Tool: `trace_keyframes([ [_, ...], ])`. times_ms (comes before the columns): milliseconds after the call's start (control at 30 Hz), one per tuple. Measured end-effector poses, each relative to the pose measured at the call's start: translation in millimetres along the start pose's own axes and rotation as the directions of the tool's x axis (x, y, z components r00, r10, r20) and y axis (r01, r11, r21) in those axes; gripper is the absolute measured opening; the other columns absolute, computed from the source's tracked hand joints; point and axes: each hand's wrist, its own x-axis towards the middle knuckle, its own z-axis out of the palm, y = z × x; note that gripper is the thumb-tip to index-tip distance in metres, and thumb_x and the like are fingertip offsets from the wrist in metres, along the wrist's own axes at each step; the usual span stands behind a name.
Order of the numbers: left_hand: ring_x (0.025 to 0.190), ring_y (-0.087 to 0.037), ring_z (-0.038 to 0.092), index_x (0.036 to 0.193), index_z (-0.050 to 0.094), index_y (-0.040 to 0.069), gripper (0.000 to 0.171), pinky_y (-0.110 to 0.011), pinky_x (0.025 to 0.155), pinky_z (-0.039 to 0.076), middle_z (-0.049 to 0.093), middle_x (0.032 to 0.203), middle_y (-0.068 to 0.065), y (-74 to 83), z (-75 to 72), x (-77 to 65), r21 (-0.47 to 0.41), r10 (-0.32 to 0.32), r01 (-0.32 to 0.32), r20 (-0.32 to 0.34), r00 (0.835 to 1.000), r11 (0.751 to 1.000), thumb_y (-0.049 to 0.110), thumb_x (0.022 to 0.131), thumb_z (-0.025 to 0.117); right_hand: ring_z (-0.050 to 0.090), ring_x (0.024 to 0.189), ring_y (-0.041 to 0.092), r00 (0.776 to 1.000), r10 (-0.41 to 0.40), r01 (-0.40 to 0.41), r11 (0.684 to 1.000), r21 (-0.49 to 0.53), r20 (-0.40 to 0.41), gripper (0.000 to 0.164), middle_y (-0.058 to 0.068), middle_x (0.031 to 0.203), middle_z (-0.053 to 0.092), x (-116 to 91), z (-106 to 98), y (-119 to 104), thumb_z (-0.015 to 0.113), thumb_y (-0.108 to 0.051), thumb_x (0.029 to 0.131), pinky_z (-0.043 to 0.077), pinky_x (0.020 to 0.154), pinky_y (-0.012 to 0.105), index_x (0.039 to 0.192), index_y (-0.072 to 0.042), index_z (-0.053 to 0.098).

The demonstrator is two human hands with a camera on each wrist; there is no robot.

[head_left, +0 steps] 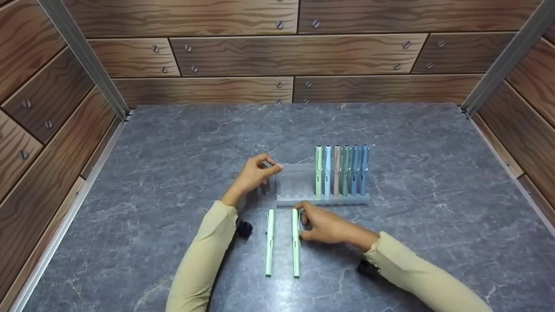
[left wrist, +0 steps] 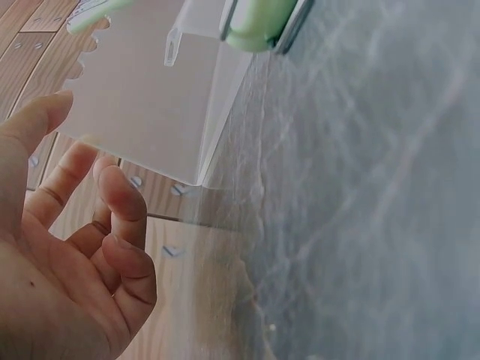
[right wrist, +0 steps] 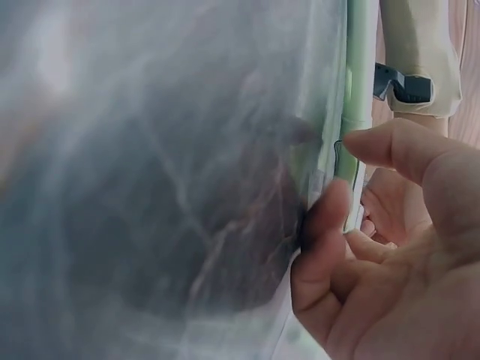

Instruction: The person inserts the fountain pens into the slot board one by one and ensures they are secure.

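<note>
A clear pen stand (head_left: 295, 182) holds several upright pens in its right part: light green (head_left: 319, 171), light blue (head_left: 328, 171), pinkish brown (head_left: 337, 171), dark green and blue. My left hand (head_left: 256, 173) pinches the stand's upper left corner between thumb and forefinger; its other fingers curl below. In front of the stand lie two pale green pens, a left one (head_left: 269, 242) and a right one (head_left: 296, 242). My right hand (head_left: 325, 223) grips the capped far end of the right pen, its thumb (right wrist: 375, 144) against the pen's side near the clip.
A dark marbled tabletop (head_left: 195, 138) lies under everything. Wood-patterned panels (head_left: 295, 54) stand behind and at both sides, with metal posts at the back corners. Dark wrist devices (head_left: 244, 229) sit at both cuffs.
</note>
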Motion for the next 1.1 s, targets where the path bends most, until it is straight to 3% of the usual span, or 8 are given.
trace_keyframes([
  [100, 0.049, -0.010, 0.045, 0.089, 0.064, 0.014, 0.021, -0.027, 0.051, 0.042, 0.051, 0.062, 0.001, 0.3, 0.6, 1.1, -0.011, 0.008, -0.008, 0.001, 1.000, 1.000, 0.032, 0.086, 0.073, 0.049, 0.069, 0.008, 0.999, -0.042, 0.042, 0.998, 0.049, -0.007, 0.059, 0.002, 0.091, 0.058, -1.0, -2.3, 2.1, 0.069, -0.009, 0.078, 0.044, 0.063, 0.023, 0.130, -0.004, 0.041],
  [267, 0.051, -0.012, 0.045, 0.091, 0.063, 0.015, 0.021, -0.028, 0.053, 0.043, 0.055, 0.068, -0.005, 1.6, -0.1, 0.0, -0.013, -0.005, 0.006, 0.024, 1.000, 1.000, 0.034, 0.086, 0.072, 0.057, 0.062, 0.009, 0.997, -0.075, 0.070, 0.972, 0.226, 0.013, 0.060, 0.009, 0.094, 0.061, -2.9, -3.7, 2.3, 0.064, -0.001, 0.081, 0.048, 0.055, 0.022, 0.133, -0.002, 0.035],
  [467, 0.053, -0.014, 0.046, 0.091, 0.062, 0.015, 0.022, -0.029, 0.052, 0.042, 0.055, 0.068, -0.006, 2.2, -0.3, -1.0, -0.012, -0.010, 0.010, 0.026, 1.000, 1.000, 0.035, 0.086, 0.072, 0.064, 0.063, 0.020, 0.996, -0.085, 0.058, 0.897, 0.438, 0.041, 0.061, 0.011, 0.091, 0.060, -3.9, -5.2, 0.6, 0.055, 0.008, 0.084, 0.055, 0.058, 0.030, 0.137, -0.002, 0.026],
  [600, 0.052, -0.016, 0.047, 0.091, 0.063, 0.015, 0.023, -0.030, 0.052, 0.042, 0.056, 0.068, -0.007, 1.0, -0.5, -1.2, -0.005, -0.004, 0.004, 0.024, 1.000, 1.000, 0.036, 0.086, 0.072, 0.062, 0.059, 0.019, 0.995, -0.086, 0.051, 0.841, 0.538, 0.041, 0.061, 0.008, 0.088, 0.054, -4.2, -7.3, 0.9, 0.050, 0.011, 0.085, 0.057, 0.061, 0.037, 0.138, -0.003, 0.024],
  [700, 0.052, -0.016, 0.047, 0.090, 0.063, 0.016, 0.023, -0.030, 0.052, 0.043, 0.055, 0.067, -0.006, 0.7, -1.1, -1.5, -0.003, -0.001, 0.001, 0.022, 1.000, 1.000, 0.036, 0.086, 0.072, 0.060, 0.057, 0.017, 0.995, -0.090, 0.053, 0.824, 0.564, 0.038, 0.060, 0.005, 0.085, 0.050, -4.2, -9.1, 2.3, 0.049, 0.011, 0.085, 0.056, 0.058, 0.035, 0.138, -0.003, 0.023],
  [867, 0.051, -0.015, 0.047, 0.091, 0.064, 0.015, 0.023, -0.029, 0.051, 0.042, 0.054, 0.065, -0.004, 0.6, -1.5, -1.3, -0.005, 0.002, -0.002, 0.016, 1.000, 1.000, 0.035, 0.086, 0.073, 0.057, 0.057, 0.015, 0.996, -0.090, 0.061, 0.832, 0.551, 0.026, 0.058, 0.005, 0.085, 0.050, -5.4, -13.8, 3.3, 0.051, 0.007, 0.088, 0.052, 0.054, 0.029, 0.138, -0.003, 0.023],
  [1100, 0.052, -0.016, 0.047, 0.092, 0.064, 0.015, 0.022, -0.029, 0.050, 0.041, 0.055, 0.066, -0.006, 0.9, -1.0, -0.6, -0.012, 0.003, -0.003, 0.020, 1.000, 1.000, 0.035, 0.086, 0.073, 0.058, 0.056, 0.017, 0.996, -0.089, 0.085, 0.819, 0.567, -0.020, 0.060, 0.012, 0.092, 0.050, -9.5, -23.5, 2.3, 0.054, 0.006, 0.087, 0.054, 0.056, 0.034, 0.137, -0.002, 0.023],
])
